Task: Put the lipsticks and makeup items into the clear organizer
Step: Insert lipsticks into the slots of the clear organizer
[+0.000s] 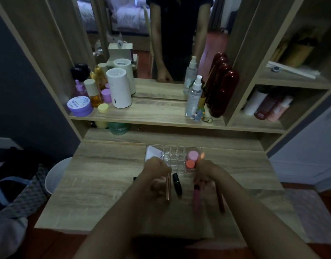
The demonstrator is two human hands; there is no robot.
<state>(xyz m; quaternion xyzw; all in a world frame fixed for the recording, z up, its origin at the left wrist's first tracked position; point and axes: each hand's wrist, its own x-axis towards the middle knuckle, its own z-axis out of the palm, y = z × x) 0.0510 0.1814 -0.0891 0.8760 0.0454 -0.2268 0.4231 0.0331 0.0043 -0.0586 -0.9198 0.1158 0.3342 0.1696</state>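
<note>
A dim wooden vanity (104,180) carries the clear organizer (176,157), just beyond both hands. The left hand (157,170) pinches a rose-gold tube (168,187); the right hand (205,171) closes on a pink tube (196,197). Both tubes point lengthwise toward the organizer. A black lipstick (177,184) lies between the hands.

A single wide-angle view from a camera worn on the person's head, looking forward and steeply down. It sits close above a wooden worktop (108,184), whose near edge falls in the lower part of the picture. Both forearms reach in from the bottom edge toward the centre. Farther up, the view faces a shelf (157,113) and a mirror (161,53). Straight lines bow toward the edges.
</note>
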